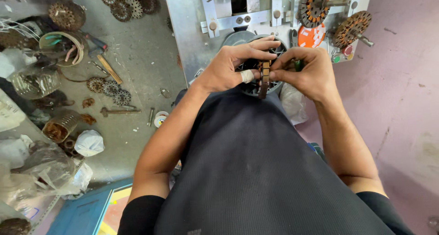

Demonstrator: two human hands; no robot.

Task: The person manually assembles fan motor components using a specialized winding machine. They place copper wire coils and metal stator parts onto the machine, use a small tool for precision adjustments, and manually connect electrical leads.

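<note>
Both hands raised together: left (228, 68), right (304, 70), fingertips pinching, forearms converging.

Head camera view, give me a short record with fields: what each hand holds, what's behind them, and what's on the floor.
left hand: pinches the stator core from the left, thumb taped
right hand: pinches the same core from the right
behind: grey metal winding machine carrying wound stators
floor, left: loose rusty stator cores, tape roll

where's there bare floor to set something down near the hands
Bare grey floor lies between the rusty toothed discs and the metal machine base. The pink floor right of the right hand is open too. The far left is crowded with plastic bags, jars and wire. The left hand and right hand pinch a brown stator piece.
</note>
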